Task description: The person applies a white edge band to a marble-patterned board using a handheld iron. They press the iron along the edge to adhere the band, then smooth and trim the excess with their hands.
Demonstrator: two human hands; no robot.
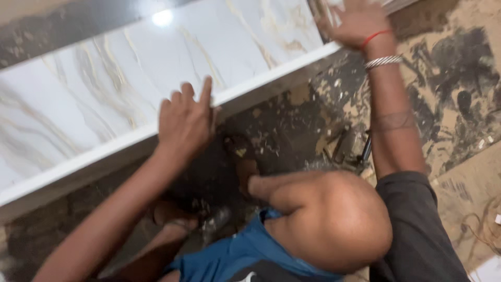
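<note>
— Marble-look white tile (130,89), glossy, with tan and grey veins, lying flat over the dark wet mortar bed (282,130). How would it handle, do you think?

— Heavy and stiff, I'd judge, and brittle at the corners. The glazed face looks slippery; there's a light glare on it. The edges are the place to take it, well apart, so it doesn't flex or tip.

— Where are the hands?

— Left hand (185,117) rests on the near edge, fingers spread and mostly straight, index finger reaching onto the face. It presses or steadies rather than grasps. Right hand (355,23), with a red thread and metal bangle at the wrist, lies open and flat at the far right end of the slab, palm down; blurred, so whether the fingertips hook the edge I cannot tell.

— And its long axis?

— Runs from lower left to upper right across the view, the near long edge facing the person's bent knee (329,219). A dark tool (365,149) lies on the mortar beside the right forearm.
</note>
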